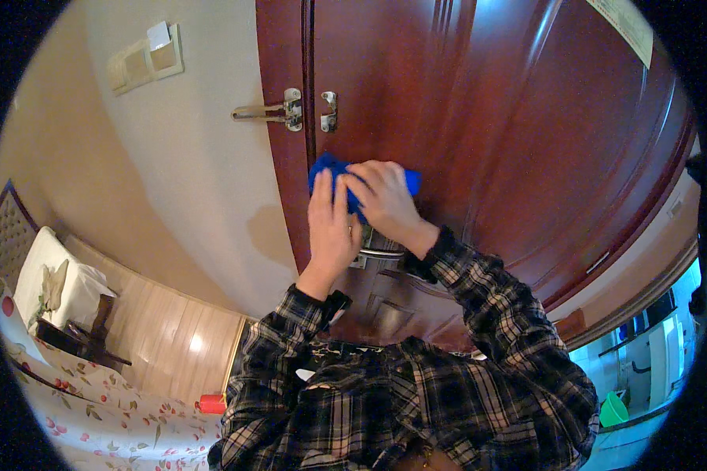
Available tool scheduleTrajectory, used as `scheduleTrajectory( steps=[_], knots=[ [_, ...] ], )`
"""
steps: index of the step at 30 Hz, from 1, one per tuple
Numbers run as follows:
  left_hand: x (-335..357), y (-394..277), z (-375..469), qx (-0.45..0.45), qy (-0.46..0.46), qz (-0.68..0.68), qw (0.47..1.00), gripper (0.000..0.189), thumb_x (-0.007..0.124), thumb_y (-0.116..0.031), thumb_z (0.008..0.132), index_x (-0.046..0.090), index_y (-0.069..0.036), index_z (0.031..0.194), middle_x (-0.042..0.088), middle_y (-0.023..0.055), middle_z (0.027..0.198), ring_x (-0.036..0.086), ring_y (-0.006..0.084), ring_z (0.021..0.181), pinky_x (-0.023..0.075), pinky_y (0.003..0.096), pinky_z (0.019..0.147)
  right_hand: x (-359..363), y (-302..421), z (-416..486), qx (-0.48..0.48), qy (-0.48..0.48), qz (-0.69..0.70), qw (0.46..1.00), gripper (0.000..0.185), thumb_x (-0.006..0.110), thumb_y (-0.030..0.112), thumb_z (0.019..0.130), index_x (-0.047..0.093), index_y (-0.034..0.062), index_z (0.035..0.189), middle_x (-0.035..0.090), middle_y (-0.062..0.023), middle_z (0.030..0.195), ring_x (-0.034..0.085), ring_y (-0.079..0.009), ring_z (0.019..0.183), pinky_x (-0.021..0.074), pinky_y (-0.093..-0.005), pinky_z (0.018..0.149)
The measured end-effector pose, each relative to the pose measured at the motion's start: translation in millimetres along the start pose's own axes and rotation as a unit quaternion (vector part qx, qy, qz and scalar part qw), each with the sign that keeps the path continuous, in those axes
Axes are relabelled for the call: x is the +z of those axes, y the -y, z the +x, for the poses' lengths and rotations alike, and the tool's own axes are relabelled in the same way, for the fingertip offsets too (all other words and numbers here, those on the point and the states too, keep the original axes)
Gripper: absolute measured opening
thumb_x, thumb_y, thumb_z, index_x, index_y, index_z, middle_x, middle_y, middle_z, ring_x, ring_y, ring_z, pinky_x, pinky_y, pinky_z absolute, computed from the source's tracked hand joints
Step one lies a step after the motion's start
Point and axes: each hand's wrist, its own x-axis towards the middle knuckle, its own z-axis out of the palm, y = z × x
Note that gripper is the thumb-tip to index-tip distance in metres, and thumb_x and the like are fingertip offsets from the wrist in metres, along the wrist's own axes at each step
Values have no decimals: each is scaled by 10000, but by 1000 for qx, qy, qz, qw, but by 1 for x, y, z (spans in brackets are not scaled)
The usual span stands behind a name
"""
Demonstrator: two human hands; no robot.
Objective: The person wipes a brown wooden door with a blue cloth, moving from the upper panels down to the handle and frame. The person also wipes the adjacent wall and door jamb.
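Note:
A blue cloth (412, 182) lies against the dark red wooden door (389, 76), near its edge. My left hand (330, 226) presses on the cloth's left part with its fingers pointing up. My right hand (387, 200) lies over the cloth's middle, its fingertips close to my left hand; both look slightly blurred. Just below the hands is a metal door handle (380, 254), partly hidden by my left hand and right wrist. Above the cloth, a metal latch plate (329, 112) is fixed to the door, and a swing-bar door guard (292, 110) to the frame.
A wall switch panel (147, 62) with a card in it is at the upper left. At the lower left are a white-covered chair (65, 282), a red container (212, 404) and a flower-patterned cover (124, 430). A green basin (614, 410) stands at the lower right.

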Motion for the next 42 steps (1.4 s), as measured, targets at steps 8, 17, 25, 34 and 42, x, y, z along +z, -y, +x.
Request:
scheduleTrajectory(
  steps=[8, 17, 25, 34, 42],
  knots=[
    [14, -25, 88, 115, -46, -68, 990, 648, 617, -25, 776, 417, -39, 1392, 303, 227, 1489, 297, 413, 1378, 271, 520, 1110, -42, -33, 22, 121, -139, -103, 977, 491, 662, 75, 687, 584, 67, 1171, 528, -114, 1264, 478, -327, 1162, 352, -481, 945],
    [4, -8, 25, 39, 30, -22, 999, 666, 569, -35, 780, 377, -24, 1418, 270, 320, 1468, 310, 484, 1342, 283, 535, 1098, -18, -13, -4, -19, -24, -83, 996, 353, 534, 146, 815, 606, 6, 1132, 549, -110, 1292, 492, -260, 1205, 375, -433, 1002],
    [9, -24, 103, 122, -51, -97, 987, 726, 585, 29, 768, 316, -10, 1441, 271, 283, 1487, 316, 431, 1358, 271, 519, 1113, -81, -63, 55, 89, -177, -196, 960, 589, 649, 26, 678, 529, -1, 1255, 480, -133, 1343, 452, -333, 1218, 338, -479, 999],
    [-4, -14, 88, 118, -29, -68, 990, 666, 580, -16, 794, 354, 8, 1419, 299, 269, 1479, 309, 401, 1373, 260, 520, 1117, -59, -34, 45, 16, 8, -152, 988, 650, 692, 161, 710, 498, -49, 1294, 379, -150, 1469, 335, -316, 1370, 257, -460, 1121],
    [-20, -22, 134, 112, -66, -108, 986, 693, 583, 9, 774, 335, 22, 1422, 328, 258, 1465, 363, 414, 1327, 301, 508, 1100, -98, -72, 107, 54, -213, -207, 953, 543, 588, 49, 751, 506, 45, 1288, 486, -139, 1310, 456, -347, 1199, 352, -471, 994]
  ],
)
